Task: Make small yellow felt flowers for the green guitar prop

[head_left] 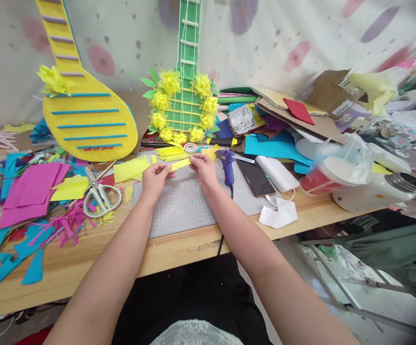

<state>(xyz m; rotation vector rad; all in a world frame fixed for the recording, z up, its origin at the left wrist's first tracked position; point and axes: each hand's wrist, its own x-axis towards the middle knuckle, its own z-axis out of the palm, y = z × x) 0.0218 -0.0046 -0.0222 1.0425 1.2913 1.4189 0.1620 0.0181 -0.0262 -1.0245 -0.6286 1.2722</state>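
Note:
Between my two hands a narrow yellow paper strip [181, 165] is held out above the grey cutting mat [182, 206]. My left hand [156, 179] pinches its left end, and my right hand [204, 168] pinches the other. Just beyond the strip lie more cut yellow paper pieces [172, 152] and a small round white disc with holes [190, 147]. A purple glue gun [226, 165] rests right of my right hand, its cord running down over the table edge. Left of my left hand is a flat yellow paper sheet [130, 168].
A green paper guitar [182, 112] with yellow flowers and a yellow lute shape [93, 122] lean at the back. Scissors [100, 194] and magenta paper [31, 189] lie left. A phone [255, 177], white power bank [277, 173], cup [333, 175] and bottle [369, 194] are right.

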